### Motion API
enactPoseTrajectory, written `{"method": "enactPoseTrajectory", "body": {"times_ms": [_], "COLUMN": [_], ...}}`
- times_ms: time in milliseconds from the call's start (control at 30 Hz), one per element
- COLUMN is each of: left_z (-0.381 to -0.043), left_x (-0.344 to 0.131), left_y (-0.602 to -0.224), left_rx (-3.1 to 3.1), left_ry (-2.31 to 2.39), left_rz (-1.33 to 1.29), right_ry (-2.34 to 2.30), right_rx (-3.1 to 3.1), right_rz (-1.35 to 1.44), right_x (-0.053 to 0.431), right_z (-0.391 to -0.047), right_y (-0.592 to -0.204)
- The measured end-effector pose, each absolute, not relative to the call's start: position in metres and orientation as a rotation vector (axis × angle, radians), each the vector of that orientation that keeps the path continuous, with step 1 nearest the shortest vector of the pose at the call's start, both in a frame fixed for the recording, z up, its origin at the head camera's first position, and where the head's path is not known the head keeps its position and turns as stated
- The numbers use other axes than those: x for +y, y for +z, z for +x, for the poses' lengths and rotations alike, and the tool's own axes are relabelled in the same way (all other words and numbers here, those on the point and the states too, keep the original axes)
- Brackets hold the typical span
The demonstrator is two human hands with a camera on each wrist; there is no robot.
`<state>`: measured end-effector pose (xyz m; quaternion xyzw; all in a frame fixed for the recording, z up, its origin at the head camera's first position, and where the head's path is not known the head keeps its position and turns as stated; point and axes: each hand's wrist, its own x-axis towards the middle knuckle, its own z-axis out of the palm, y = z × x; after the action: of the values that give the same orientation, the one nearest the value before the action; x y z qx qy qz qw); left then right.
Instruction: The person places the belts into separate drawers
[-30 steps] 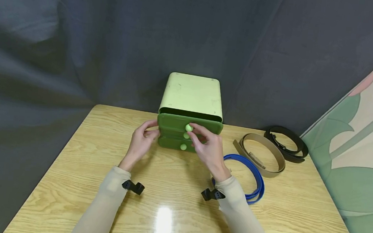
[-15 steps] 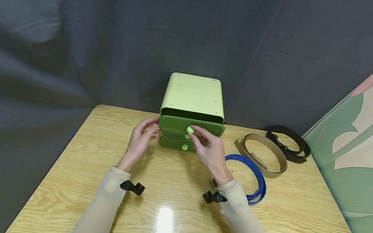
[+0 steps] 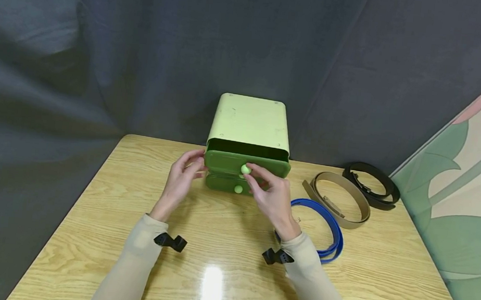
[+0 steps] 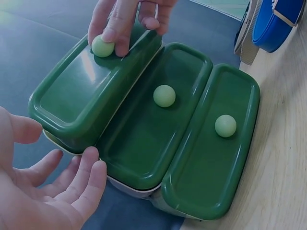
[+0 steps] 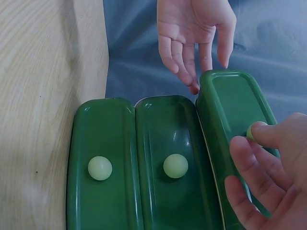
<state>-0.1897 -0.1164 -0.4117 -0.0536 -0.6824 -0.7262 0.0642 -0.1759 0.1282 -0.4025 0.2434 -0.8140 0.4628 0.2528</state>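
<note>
A small cabinet with a pale green shell stands at the back of the table, its dark green drawers facing me. The top drawer is pulled partway out, leaving a dark gap under the shell's front edge. My right hand pinches its round light-green knob between thumb and fingers. At the cabinet's left side is my left hand, fingers loosely bent and fingertips right at the edge, gripping nothing. The left wrist view shows the middle drawer and bottom drawer pushed in.
Right of the cabinet lie three coiled belts: a blue belt partly behind my right wrist, a tan belt, and a black belt farthest back. A dark curtain hangs behind the wooden table.
The top drawer has come farther out toward me with my right hand on its knob, widening the gap. My left hand's fingers have loosened slightly at the cabinet's side.
</note>
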Motion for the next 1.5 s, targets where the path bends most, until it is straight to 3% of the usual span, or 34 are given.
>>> {"method": "enactPoseTrajectory", "body": {"times_ms": [1500], "left_z": [-0.184], "left_x": [-0.118], "left_y": [-0.405], "left_rx": [-2.176], "left_ry": [-2.327], "left_rz": [-0.167], "right_ry": [1.218], "right_rx": [-2.224], "right_rz": [0.676], "right_x": [0.130], "right_z": [-0.149], "right_y": [-0.404]}}
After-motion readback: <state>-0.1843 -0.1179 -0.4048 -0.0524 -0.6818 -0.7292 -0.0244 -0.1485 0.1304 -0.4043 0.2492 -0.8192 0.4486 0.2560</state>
